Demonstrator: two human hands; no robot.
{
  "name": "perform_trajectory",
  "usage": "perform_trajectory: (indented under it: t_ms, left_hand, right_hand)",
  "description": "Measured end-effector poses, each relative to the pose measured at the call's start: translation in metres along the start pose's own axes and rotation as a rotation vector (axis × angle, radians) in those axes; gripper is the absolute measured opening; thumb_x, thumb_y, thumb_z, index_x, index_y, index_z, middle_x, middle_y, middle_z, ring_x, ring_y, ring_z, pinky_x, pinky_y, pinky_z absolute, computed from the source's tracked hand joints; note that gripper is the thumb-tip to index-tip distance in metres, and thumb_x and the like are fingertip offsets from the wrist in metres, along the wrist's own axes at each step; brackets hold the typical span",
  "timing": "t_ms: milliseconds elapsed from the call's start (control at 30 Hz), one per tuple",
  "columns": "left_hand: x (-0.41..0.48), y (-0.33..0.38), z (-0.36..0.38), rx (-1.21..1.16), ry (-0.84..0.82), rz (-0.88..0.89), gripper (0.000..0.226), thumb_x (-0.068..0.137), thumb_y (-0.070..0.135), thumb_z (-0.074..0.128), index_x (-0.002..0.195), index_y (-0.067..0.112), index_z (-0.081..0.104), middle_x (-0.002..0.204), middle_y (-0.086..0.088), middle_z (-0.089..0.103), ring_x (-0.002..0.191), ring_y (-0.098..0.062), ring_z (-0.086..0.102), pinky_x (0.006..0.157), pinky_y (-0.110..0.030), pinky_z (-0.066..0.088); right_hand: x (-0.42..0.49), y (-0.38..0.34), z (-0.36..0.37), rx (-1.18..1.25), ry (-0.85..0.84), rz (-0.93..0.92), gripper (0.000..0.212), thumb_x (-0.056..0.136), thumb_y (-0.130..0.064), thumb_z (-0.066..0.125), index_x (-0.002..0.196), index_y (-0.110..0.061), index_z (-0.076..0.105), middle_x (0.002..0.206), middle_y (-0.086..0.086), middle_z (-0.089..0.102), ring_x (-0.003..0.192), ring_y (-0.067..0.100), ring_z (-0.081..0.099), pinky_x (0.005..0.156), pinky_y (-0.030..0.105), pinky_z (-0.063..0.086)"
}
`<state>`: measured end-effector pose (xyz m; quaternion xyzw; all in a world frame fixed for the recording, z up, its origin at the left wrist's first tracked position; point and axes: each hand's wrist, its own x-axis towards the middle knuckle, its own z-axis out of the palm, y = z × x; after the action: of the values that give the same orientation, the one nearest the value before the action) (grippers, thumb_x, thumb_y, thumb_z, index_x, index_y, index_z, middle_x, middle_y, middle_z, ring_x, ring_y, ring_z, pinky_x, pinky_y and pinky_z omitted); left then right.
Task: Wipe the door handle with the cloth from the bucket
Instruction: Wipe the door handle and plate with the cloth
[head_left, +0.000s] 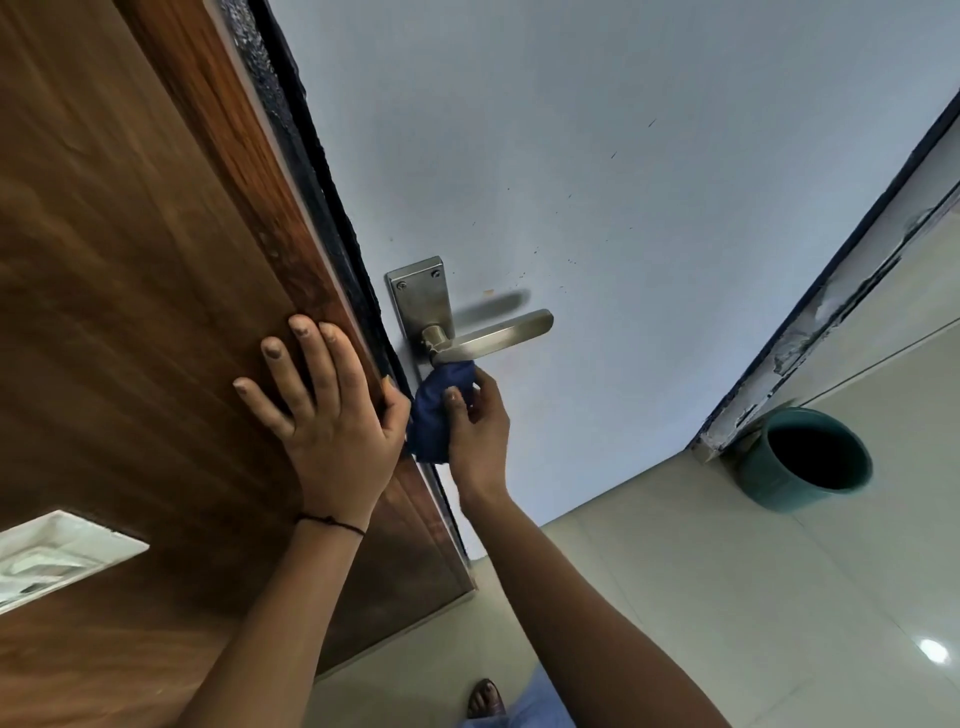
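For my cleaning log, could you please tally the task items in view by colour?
Blue: 1, the cloth in the right hand
Silver: 1, the door handle
Teal: 1, the bucket
Total: 3

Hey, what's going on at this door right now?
A person is cleaning the door handle. The right hand holds a bunched blue cloth pressed up against the underside of the metal lever, near its base by the backplate. The left hand lies flat and open against the wooden door edge, apparently steadying it. A teal bucket sits on the floor by the door frame, apart from both hands.
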<state>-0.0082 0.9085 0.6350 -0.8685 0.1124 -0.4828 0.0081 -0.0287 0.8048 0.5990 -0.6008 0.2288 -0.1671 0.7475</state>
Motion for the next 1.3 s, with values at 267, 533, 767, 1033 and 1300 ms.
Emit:
perform_trajectory:
  t_ms: [267,533,767,1033,1300]
  left_hand:
    - [0.000,0.001,0.003,-0.016,0.023,0.008,0.078,0.087,0.034,0.051,0.146,0.003,0.010,0.145,-0.022,0.020,0.129,-0.044,0.018,0.109,-0.059,0.007]
    - [-0.001,0.000,0.005,-0.010,0.067,0.008,0.082,0.091,0.036,0.044,0.151,0.005,-0.004,0.146,-0.021,0.014,0.145,-0.025,-0.023,0.115,-0.048,-0.013]
    - [0.000,0.002,0.004,0.006,0.074,0.006,0.084,0.090,0.035,0.045,0.151,0.005,-0.005,0.157,-0.017,-0.003,0.145,-0.024,-0.023,0.115,-0.048,-0.014]
    - [0.000,0.001,0.005,0.006,0.090,0.019,0.083,0.091,0.036,0.044,0.151,0.005,-0.005,0.158,-0.007,-0.023,0.145,-0.025,-0.022,0.115,-0.048,-0.013]
    - [0.000,0.002,0.005,-0.002,0.093,0.014,0.086,0.089,0.035,0.047,0.151,0.005,-0.005,0.158,-0.007,-0.023,0.145,-0.025,-0.022,0.115,-0.049,-0.012]
  right_hand:
    - [0.032,-0.034,-0.058,0.175,0.417,-0.224,0.053,0.092,-0.009,0.048,0.139,-0.030,0.032,0.134,-0.009,0.045,0.116,0.010,0.057,0.091,0.025,0.054]
    - [-0.006,-0.022,-0.006,-0.931,0.031,-0.921,0.034,0.089,-0.029,0.050,0.119,-0.023,0.066,0.137,0.004,0.058,0.098,0.030,0.055,0.071,0.031,0.049]
    - [0.038,-0.065,-0.059,-0.830,0.252,-0.586,0.036,0.080,-0.012,0.048,0.109,-0.027,0.064,0.126,-0.010,0.058,0.094,0.021,0.050,0.064,0.034,0.051]
    - [0.021,-0.058,-0.037,-0.982,0.024,-0.792,0.039,0.080,-0.017,0.047,0.114,-0.020,0.065,0.122,0.001,0.063,0.096,0.029,0.057,0.066,0.035,0.051]
    - [0.055,-0.072,-0.077,-0.076,0.007,-0.111,0.036,0.078,-0.009,0.033,0.091,-0.027,0.061,0.056,0.000,0.055,0.039,0.021,0.044,0.040,0.027,0.040]
